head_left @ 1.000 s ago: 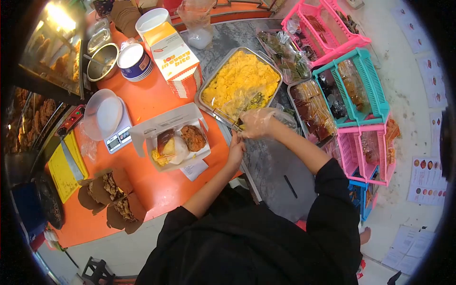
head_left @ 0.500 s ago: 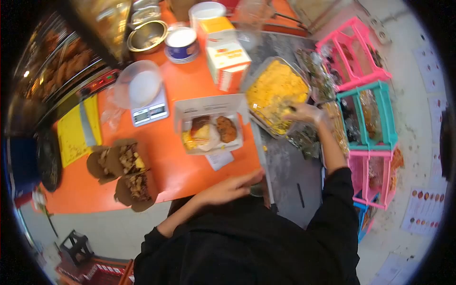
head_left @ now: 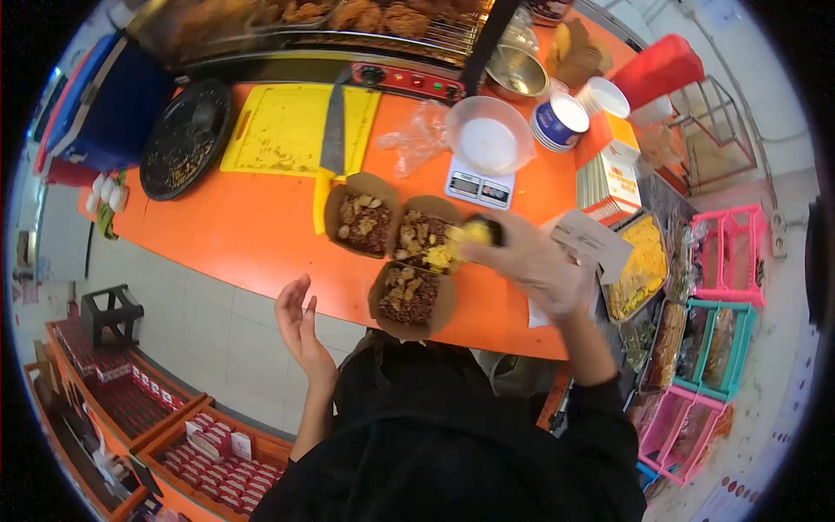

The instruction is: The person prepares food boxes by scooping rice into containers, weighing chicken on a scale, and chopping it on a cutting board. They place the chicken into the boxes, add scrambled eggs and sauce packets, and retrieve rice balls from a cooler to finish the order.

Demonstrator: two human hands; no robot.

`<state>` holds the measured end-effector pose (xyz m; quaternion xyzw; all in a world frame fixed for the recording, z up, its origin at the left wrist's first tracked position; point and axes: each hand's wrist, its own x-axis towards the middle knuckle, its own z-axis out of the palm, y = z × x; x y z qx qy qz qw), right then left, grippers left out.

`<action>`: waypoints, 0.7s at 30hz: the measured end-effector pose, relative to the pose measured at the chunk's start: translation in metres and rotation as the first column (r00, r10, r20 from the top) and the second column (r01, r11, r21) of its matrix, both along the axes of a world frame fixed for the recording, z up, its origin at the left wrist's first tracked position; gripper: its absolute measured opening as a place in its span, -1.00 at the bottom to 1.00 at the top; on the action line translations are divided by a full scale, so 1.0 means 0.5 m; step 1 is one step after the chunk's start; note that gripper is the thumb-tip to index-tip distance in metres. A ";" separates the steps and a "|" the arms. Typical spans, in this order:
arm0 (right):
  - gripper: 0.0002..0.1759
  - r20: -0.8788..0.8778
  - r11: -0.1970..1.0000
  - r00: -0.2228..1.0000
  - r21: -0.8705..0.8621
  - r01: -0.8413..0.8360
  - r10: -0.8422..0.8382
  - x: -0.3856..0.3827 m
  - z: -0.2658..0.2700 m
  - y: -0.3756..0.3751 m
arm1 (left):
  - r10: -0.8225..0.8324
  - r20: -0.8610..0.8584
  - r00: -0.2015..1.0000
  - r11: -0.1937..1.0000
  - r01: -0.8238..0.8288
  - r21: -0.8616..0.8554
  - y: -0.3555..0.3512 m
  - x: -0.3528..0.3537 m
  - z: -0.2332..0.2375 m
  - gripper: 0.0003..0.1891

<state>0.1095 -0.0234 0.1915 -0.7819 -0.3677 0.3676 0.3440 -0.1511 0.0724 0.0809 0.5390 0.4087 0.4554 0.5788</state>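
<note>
My right hand (head_left: 531,261), in a thin clear plastic glove, hovers over the orange counter (head_left: 226,235) and grips a small dark scoop heaped with yellow egg (head_left: 477,231). The scoop sits just above the middle brown paper bowl (head_left: 424,237), where some yellow egg lies on the rice and chicken. Two more filled brown bowls stand beside it, one at the left (head_left: 362,214) and one nearer me (head_left: 410,297). My left hand (head_left: 300,324) is bare, fingers apart, raised off the counter's near edge and holding nothing.
A yellow cutting board (head_left: 278,130) with a knife (head_left: 332,143), a black pan (head_left: 178,143), a scale with a clear bowl (head_left: 484,157), stacked white boxes (head_left: 609,183), a tray of yellow egg (head_left: 642,265) and pink and teal baskets (head_left: 718,348) surround the bowls. A fried-chicken warmer (head_left: 330,22) stands behind.
The view has swung left from the egg tray to the three brown bowls. My right hand brought egg over from the tray; my left hand lifted off the counter edge and opened.
</note>
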 end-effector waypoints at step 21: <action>-0.45 0.154 0.984 0.984 0.142 -0.108 0.085 -0.077 -0.183 0.100 | -0.153 0.044 0.987 0.861 0.155 -0.485 0.021 0.074 -0.077 -0.42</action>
